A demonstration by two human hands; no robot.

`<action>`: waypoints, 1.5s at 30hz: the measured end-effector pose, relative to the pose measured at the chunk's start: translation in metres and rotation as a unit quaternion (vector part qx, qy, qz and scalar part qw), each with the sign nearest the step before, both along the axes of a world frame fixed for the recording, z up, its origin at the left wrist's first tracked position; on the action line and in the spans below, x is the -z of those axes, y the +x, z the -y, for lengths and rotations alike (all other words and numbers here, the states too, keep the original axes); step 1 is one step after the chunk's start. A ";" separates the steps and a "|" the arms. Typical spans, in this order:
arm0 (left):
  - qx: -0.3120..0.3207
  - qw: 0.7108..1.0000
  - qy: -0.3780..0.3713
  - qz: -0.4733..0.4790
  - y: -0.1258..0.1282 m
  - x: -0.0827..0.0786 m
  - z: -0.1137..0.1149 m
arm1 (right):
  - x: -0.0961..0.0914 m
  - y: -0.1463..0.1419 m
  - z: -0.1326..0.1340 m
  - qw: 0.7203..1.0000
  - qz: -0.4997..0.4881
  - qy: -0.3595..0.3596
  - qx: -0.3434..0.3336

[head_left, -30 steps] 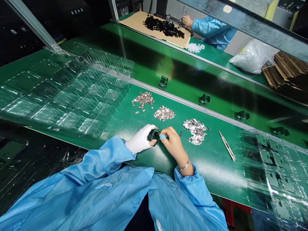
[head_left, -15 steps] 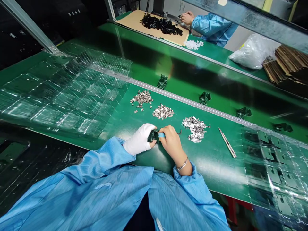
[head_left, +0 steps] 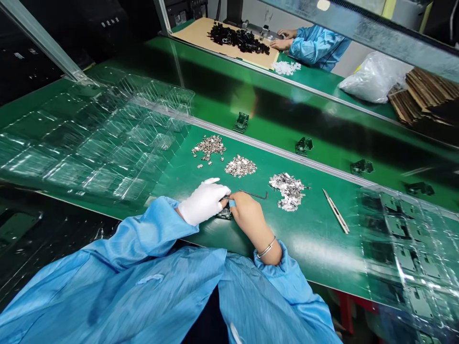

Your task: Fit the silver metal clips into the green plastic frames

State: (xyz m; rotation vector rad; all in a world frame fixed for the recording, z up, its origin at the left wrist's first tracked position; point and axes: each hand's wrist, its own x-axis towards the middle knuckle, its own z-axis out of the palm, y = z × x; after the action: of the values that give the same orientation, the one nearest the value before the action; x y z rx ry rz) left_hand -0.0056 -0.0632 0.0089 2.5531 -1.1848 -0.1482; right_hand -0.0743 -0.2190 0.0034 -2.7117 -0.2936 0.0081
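Observation:
My left hand (head_left: pixel 202 201), in a white glove, and my bare right hand (head_left: pixel 245 213) meet over a small black plastic part (head_left: pixel 224 213) on the green mat (head_left: pixel 315 239). Both hands are closed on the part, which is mostly hidden between them. A blue cot covers one right fingertip. A thin dark hex key (head_left: pixel 255 193) lies on the mat just beyond my right hand. Three piles of small shiny metal pieces lie farther out: a left pile (head_left: pixel 210 145), a middle pile (head_left: pixel 240 166) and a right pile (head_left: pixel 288 189).
Tweezers (head_left: pixel 335 210) lie right of the piles. Clear blister trays (head_left: pixel 93 138) cover the left; trays with dark parts (head_left: pixel 405 239) sit right. Black parts (head_left: pixel 303 145) ride the conveyor behind. Across it, a co-worker's blue sleeve (head_left: pixel 315 43) rests by a heap of black parts (head_left: pixel 238 38).
My hands lowered the black part toward the mat and drew slightly nearer to me. The hex key, partly hidden by my right hand before, now shows fully. The co-worker's hands moved.

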 end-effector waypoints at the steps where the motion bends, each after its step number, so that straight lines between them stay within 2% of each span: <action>1: 0.003 1.000 0.005 0.013 0.000 -0.001 0.001 | -0.001 0.000 -0.001 1.000 -0.001 -0.009 -0.004; 6: 0.001 0.999 0.022 0.037 -0.004 -0.002 0.004 | -0.008 0.000 -0.006 0.999 -0.018 -0.038 -0.018; 10: -0.004 0.999 0.029 0.037 -0.003 -0.003 0.006 | -0.011 0.002 -0.009 0.999 -0.029 -0.030 0.004; 12: -0.016 1.000 -0.003 0.009 -0.001 -0.002 0.004 | -0.011 0.003 -0.004 0.999 -0.026 -0.002 0.040; 16: -0.077 0.986 -0.127 -0.073 0.001 0.003 -0.004 | -0.005 0.004 0.017 0.986 -0.061 0.043 0.148; 18: -0.068 0.985 -0.133 -0.091 -0.003 0.008 -0.007 | 0.000 0.003 0.029 0.980 -0.097 0.051 0.163; 20: -0.043 0.988 -0.110 -0.100 -0.009 0.014 -0.008 | 0.006 0.003 0.040 0.979 -0.113 0.058 0.157; 22: -0.038 0.988 -0.100 -0.111 -0.016 0.018 -0.007 | 0.012 0.006 0.047 0.983 -0.085 0.062 0.153; 25: -0.062 0.983 -0.119 -0.124 -0.023 0.023 -0.005 | 0.020 0.015 0.053 0.991 -0.028 0.041 0.120; 27: -0.082 0.983 -0.112 -0.123 -0.025 0.025 -0.004 | 0.025 0.021 0.054 0.995 -0.026 0.012 0.092; 29: -0.101 0.982 -0.088 -0.130 -0.024 0.027 -0.004 | 0.029 0.024 0.055 0.995 -0.035 -0.003 0.095; 32: -0.116 0.977 -0.092 -0.151 -0.020 0.031 -0.008 | 0.031 0.020 0.059 0.991 -0.037 0.065 0.107; 34: -0.109 0.975 -0.110 -0.158 -0.016 0.033 -0.013 | 0.030 0.013 0.061 0.986 -0.050 0.144 0.074; 36: -0.098 0.975 -0.119 -0.158 -0.014 0.037 -0.017 | 0.028 0.008 0.060 0.980 -0.068 0.182 0.039; 41: -0.089 0.976 -0.136 -0.147 -0.012 0.045 -0.020 | 0.025 0.007 0.049 0.987 -0.086 0.136 0.029; 45: -0.079 0.974 -0.149 -0.151 -0.011 0.043 -0.019 | 0.024 0.010 0.042 0.992 -0.095 0.084 0.020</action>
State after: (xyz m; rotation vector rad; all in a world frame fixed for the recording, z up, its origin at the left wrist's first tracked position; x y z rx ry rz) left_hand -0.0169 -0.0443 -0.0345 2.2504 -0.8182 -0.2868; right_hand -0.0639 -0.2609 -0.0205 -2.5261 -0.1738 0.2193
